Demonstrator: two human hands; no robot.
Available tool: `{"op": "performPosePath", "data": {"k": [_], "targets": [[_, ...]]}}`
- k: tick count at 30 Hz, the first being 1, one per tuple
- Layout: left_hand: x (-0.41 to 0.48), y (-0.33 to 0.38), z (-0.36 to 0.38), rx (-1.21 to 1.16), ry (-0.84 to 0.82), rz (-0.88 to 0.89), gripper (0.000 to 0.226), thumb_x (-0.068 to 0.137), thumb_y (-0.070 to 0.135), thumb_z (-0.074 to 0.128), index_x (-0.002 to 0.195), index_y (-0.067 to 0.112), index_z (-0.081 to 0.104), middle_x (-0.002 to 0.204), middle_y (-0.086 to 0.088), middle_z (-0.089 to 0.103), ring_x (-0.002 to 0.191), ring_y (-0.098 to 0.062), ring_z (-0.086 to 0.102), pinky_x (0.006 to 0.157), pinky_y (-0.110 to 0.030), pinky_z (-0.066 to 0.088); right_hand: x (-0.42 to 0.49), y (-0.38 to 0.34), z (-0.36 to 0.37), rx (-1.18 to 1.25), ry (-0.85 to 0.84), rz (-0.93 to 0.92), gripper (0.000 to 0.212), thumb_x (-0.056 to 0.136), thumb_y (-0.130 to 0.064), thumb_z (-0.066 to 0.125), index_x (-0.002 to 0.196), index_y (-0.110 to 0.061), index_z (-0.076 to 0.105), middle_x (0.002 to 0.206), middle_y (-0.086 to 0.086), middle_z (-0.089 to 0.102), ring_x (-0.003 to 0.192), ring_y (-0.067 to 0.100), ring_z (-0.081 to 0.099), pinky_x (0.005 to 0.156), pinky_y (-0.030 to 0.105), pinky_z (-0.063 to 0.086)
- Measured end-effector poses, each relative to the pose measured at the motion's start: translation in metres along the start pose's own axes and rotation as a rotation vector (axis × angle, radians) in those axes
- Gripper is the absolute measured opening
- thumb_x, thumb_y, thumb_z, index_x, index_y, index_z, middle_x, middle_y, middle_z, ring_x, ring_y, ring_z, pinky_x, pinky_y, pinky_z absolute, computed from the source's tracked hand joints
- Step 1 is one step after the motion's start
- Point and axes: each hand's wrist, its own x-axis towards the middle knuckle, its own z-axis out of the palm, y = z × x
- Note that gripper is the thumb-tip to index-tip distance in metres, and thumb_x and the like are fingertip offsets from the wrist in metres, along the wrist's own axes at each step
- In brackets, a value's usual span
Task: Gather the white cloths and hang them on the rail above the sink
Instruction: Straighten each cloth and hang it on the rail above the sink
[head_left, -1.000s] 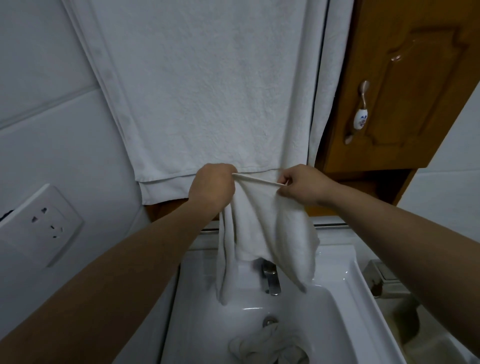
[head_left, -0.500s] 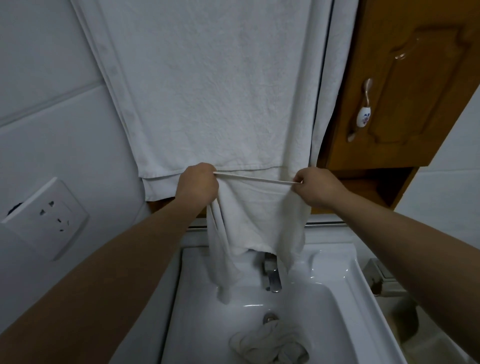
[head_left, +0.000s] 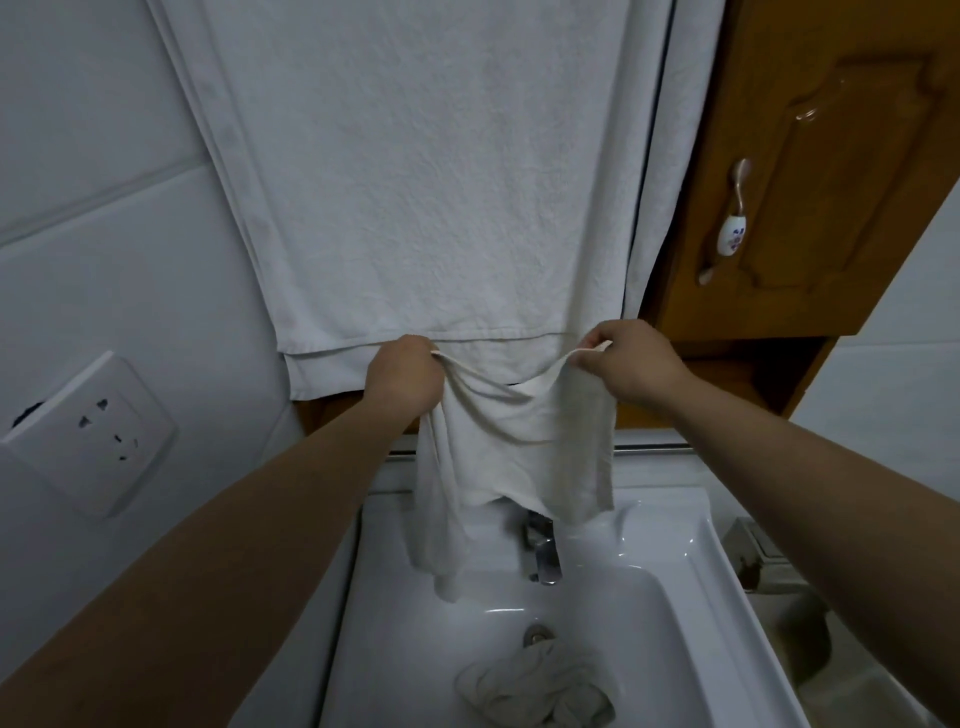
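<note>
Sink (head_left: 719, 571) area: white cloth (head_left: 509, 452), top edge horiz., held taut-ish btwn L hand (head_left: 402, 382) & R hand (head_left: 631, 364); chrome rail (head_left: 649, 448) lower, behind.

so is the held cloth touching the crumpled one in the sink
Apart. The head view shows the held cloth ending beside the faucet, with bare sink and the drain between it and the crumpled cloth.

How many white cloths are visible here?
3: a large towel hanging on the wall, a held cloth between left hand and right hand, a crumpled cloth in the sink. More may hide behind the towel.
</note>
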Motion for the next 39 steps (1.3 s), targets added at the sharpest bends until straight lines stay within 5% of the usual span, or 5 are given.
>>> {"op": "performPosePath", "data": {"k": [14, 20, 25, 29, 39], "targets": [[-0.024, 0.058, 0.000, -0.212, -0.077, 0.093, 0.047, 0.097, 0.028, 0.053, 0.142, 0.015, 0.045, 0.139, -0.006, 0.053, 0.124, -0.023, 0.051, 0.096, -0.029, 0.040, -0.001, -0.043, 0.038, -0.062, -0.166, -0.138, 0.024, 0.082, -0.029, 0.076, 0.104, -0.019, 0.075, 0.102, -0.001, 0.072, 0.076, 0.004, 0.058, 0.056, 0.018, 0.037], [-0.025, 0.050, 0.000, -0.210, -0.080, 0.108, 0.050, 0.089, 0.040, 0.066, 0.133, 0.019, 0.052, 0.118, -0.001, 0.061, 0.106, -0.019, 0.058, 0.081, -0.025, 0.041, -0.001, -0.038, 0.034, -0.212, -0.106, -0.170, 0.020, 0.094, -0.028, 0.062, 0.095, -0.018, 0.078, 0.091, 0.001, 0.074, 0.079, 0.013, 0.063, 0.060, 0.022, 0.044], [-0.030, 0.040, 0.010, 0.011, -0.072, 0.175, 0.017, 0.094, 0.032, 0.057, 0.094, 0.020, 0.069, 0.090, 0.001, 0.064, 0.084, -0.016, 0.056, 0.070, -0.028, 0.041, -0.003, -0.040, 0.021, -0.244, -0.016, -0.185, 0.022, 0.096, -0.032, 0.059, 0.096, -0.020, 0.078, 0.090, -0.001, 0.073, 0.080, 0.014, 0.062, 0.065, 0.026, 0.044], [-0.028, 0.017, 0.014, 0.015, -0.089, 0.060, 0.035, 0.098, 0.032, 0.051, 0.067, 0.017, 0.059, 0.071, 0.000, 0.057, 0.071, -0.017, 0.054, 0.057, -0.028, 0.035, -0.005, -0.032, -0.001, -0.231, 0.051, -0.128, 0.023, 0.097, -0.029, 0.058, 0.093, -0.016, 0.076, 0.077, -0.002, 0.068, 0.066, 0.011, 0.059, 0.053, 0.024, 0.041], [-0.034, -0.011, 0.012, 0.104, 0.026, -0.011, 0.020, 0.092, 0.009, 0.048, 0.092, 0.015, 0.068, 0.096, -0.006, 0.068, 0.090, -0.025, 0.062, 0.065, -0.027, 0.038, -0.002, 0.003, -0.020, -0.265, 0.192, 0.040, 0.025, 0.097, -0.024, 0.056, 0.095, -0.011, 0.077, 0.079, 0.001, 0.068, 0.068, 0.015, 0.060, 0.052, 0.026, 0.043]]}}
